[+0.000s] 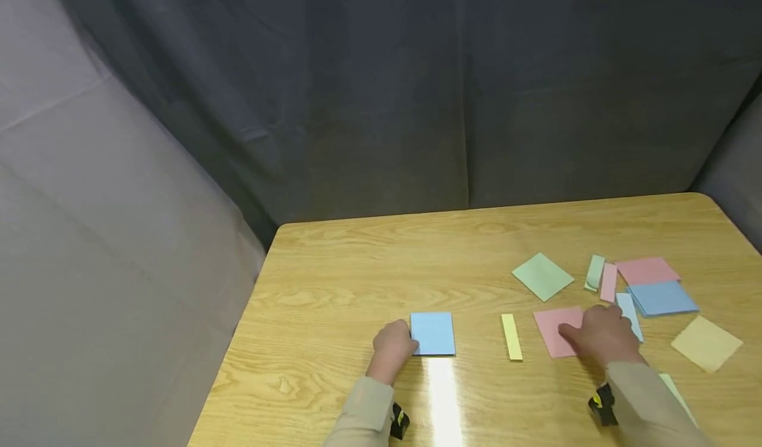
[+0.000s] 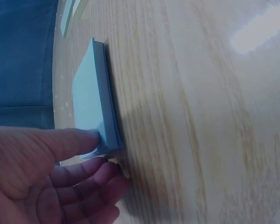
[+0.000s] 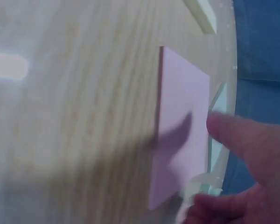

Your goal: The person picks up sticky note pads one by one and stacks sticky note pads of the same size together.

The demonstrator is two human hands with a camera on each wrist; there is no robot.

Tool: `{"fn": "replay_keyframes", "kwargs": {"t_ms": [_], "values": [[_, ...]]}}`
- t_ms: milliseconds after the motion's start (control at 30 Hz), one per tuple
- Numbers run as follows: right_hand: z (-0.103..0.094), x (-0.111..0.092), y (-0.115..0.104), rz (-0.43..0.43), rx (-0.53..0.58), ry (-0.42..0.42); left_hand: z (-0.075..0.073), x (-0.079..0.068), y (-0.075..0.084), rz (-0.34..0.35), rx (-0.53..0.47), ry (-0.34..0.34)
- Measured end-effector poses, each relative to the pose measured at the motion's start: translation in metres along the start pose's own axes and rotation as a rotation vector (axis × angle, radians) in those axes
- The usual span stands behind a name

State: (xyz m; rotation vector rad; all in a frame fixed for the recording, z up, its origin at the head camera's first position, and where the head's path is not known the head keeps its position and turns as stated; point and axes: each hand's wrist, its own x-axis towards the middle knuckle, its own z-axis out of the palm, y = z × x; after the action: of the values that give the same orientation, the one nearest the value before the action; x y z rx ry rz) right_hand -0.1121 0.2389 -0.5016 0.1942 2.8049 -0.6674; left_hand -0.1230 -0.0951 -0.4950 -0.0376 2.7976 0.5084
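A light blue pad of sticky notes (image 1: 432, 333) lies left of the middle of the wooden table. My left hand (image 1: 394, 344) pinches its near left corner. In the left wrist view the thumb (image 2: 79, 142) presses on the top of the pad, and the curled fingers are at its lower edge. Over to the right is a square pink sticky note pad (image 1: 555, 331). My right hand (image 1: 604, 334) hovers at its right side, thumb and fingers spread apart. In the right wrist view the thumb casts a shadow across the pink pad (image 3: 182, 126).
Between the hands lies a narrow yellow pad (image 1: 512, 336). Behind the pink one is a green square (image 1: 542, 276). Farther right are narrow green (image 1: 594, 272), pink (image 1: 608, 282) and blue strips (image 1: 630, 315), a pink square (image 1: 647, 270), a blue square (image 1: 663, 298) and a yellow square (image 1: 706, 343).
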Motion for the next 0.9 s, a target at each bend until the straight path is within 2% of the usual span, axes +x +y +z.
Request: {"fn": "replay_keyframes", "kwargs": {"t_ms": [133,300,500,767,900], "values": [[0.007,-0.002,0.001,0.068,0.017,-0.033,-0.004,0.0,0.001,-0.01,0.014,-0.003],[0.013,-0.001,0.002,0.072,0.028,-0.006,-0.004,0.0,0.001,-0.006,0.019,-0.005],[0.014,0.001,0.006,0.095,0.127,-0.035,-0.003,0.001,0.001,-0.008,0.014,-0.011],[0.011,0.003,0.008,0.062,0.091,-0.066,-0.001,0.002,0.001,-0.011,0.01,-0.015],[0.006,0.001,0.011,0.063,0.166,-0.095,-0.001,0.001,0.0,-0.012,0.007,-0.014]]}}
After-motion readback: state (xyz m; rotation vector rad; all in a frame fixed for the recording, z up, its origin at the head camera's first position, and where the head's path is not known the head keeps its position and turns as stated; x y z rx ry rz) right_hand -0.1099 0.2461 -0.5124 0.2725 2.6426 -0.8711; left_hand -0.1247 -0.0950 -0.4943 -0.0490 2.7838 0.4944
